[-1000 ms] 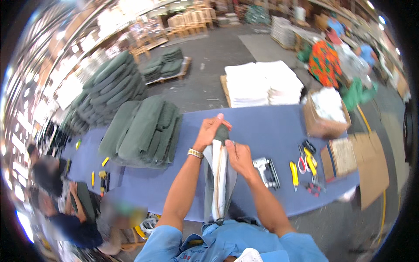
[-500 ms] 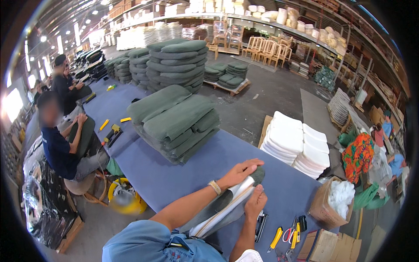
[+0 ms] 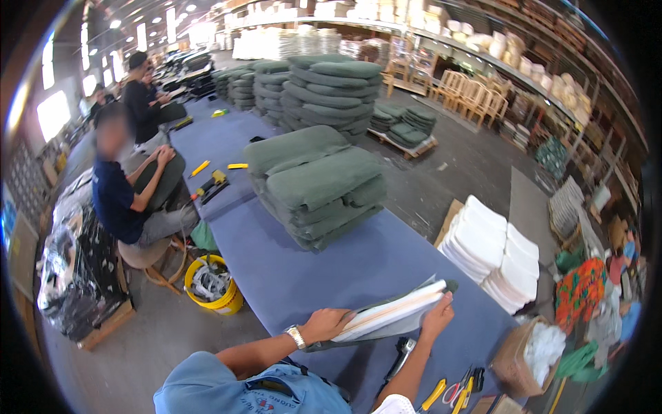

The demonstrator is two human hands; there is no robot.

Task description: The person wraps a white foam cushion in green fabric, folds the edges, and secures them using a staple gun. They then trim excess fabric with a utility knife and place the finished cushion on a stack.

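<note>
A seat cushion [image 3: 393, 314] is tilted on its edge above the blue table [image 3: 289, 293], close in front of me. White foam, with a thin tan layer running through it, shows inside its dark green fabric cover. My left hand [image 3: 329, 324], with a watch at the wrist, is closed on the cushion's left end. At the opposite end, my right hand [image 3: 436, 316] grips the foam and the cover's edge. Under my right forearm lies a dark and silver hand tool [image 3: 401, 355], partly hidden.
Folded green covers [image 3: 317, 186] are piled on the table, with stacked green cushions [image 3: 331, 93] behind. A yellow knife [image 3: 433, 395] and scissors [image 3: 452, 393] lie near right. White pads [image 3: 489, 248] and a box [image 3: 520, 359] stand beyond the right edge. A co-worker [image 3: 131, 183] sits left, near a yellow bucket [image 3: 224, 300].
My left hand has drawn back from the cushion's far end to its left end. The cushion now lies more sideways, its foam opening facing up more. The whole view has swung left.
</note>
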